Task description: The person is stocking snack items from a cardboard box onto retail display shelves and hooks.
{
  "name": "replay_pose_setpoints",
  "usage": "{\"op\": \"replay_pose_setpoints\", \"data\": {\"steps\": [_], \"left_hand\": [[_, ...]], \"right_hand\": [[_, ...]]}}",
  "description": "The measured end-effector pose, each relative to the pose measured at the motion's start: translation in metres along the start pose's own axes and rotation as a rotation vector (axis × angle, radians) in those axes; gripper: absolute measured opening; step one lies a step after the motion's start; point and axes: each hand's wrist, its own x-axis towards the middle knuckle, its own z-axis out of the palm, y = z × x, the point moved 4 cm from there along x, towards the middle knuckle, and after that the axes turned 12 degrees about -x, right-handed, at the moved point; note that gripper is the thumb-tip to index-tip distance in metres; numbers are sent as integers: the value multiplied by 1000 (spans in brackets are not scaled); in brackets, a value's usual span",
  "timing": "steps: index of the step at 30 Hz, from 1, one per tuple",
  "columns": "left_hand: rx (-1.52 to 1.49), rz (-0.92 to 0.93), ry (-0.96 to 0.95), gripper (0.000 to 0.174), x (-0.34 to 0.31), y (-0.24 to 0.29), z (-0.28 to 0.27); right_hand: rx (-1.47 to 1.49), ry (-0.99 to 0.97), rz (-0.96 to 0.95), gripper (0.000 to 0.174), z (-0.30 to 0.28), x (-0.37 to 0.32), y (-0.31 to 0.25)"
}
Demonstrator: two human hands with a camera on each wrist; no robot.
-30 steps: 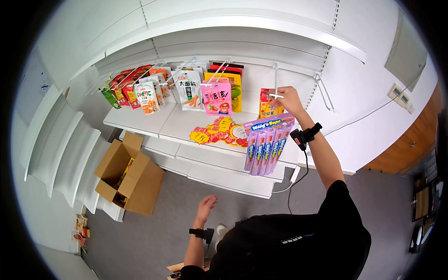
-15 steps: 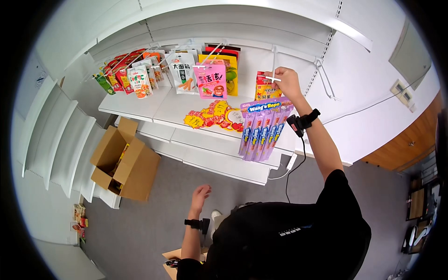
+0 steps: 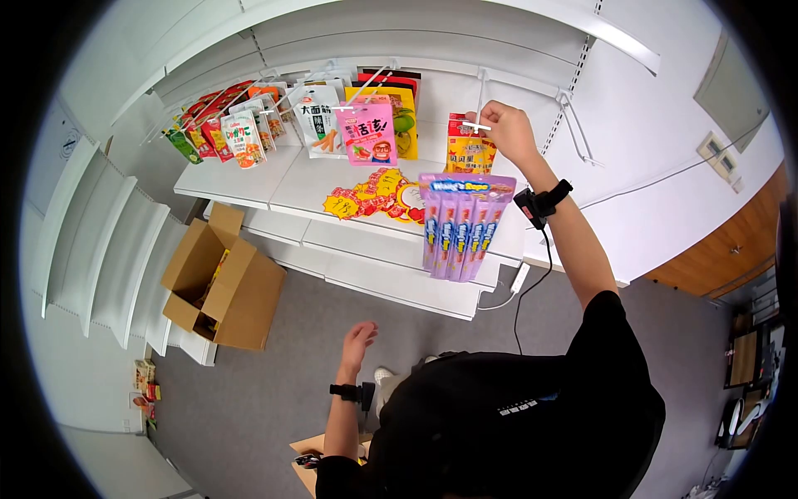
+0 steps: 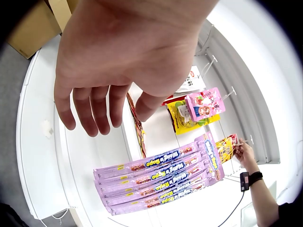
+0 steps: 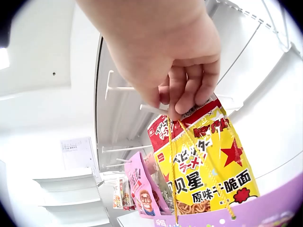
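Observation:
My right hand [image 3: 509, 133] is raised at a white hook [image 3: 483, 90]. In the right wrist view, the curled fingers of that hand [image 5: 163, 47] pinch the top of a yellow cord [image 5: 173, 175] beside the hook's end bar [image 5: 152, 109]. From the cord hangs a purple Wang's Rope pack [image 3: 461, 229] of several long sticks, in front of a red and yellow snack bag [image 3: 467, 154]. Whether the cord is over the hook, I cannot tell. My left hand [image 3: 357, 345] hangs low, fingers loosely bent and holding nothing; the left wrist view shows that hand [image 4: 128, 52] above the sticks.
Left of the purple pack, a pink bag [image 3: 369, 137], a white bag [image 3: 320, 125] and other snack bags hang on hooks. Red and yellow price cutouts [image 3: 374, 195] lie on the white shelf [image 3: 291, 179]. An open cardboard box [image 3: 253, 303] stands at left; a black cable trails below the right wrist.
The head view has shifted, so the shelf appears higher. The purple pack has turned and hangs straighter. My right hand remains at the hook, and the left hand still hangs low.

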Motion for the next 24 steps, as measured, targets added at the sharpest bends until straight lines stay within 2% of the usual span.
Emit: {"op": "replay_pose_setpoints", "data": {"steps": [2, 8, 12, 19, 23, 24], "left_hand": [[-2, -1, 1, 28, -1, -1, 0], [2, -3, 15, 29, -6, -3, -4], [-3, -6, 20, 30, -7, -2, -14], [-19, -3, 62, 30, -7, 6, -37], [-27, -2, 97, 31, -14, 16, -53], [-27, -3, 98, 31, -13, 18, -58]], "right_hand": [[91, -36, 31, 26, 2, 1, 4], [246, 22, 22, 23, 6, -22, 14], [504, 79, 128, 26, 11, -46, 21], [568, 90, 378, 26, 31, -106, 42], [620, 180, 449, 27, 45, -141, 51], [540, 156, 482, 28, 47, -150, 58]]}}
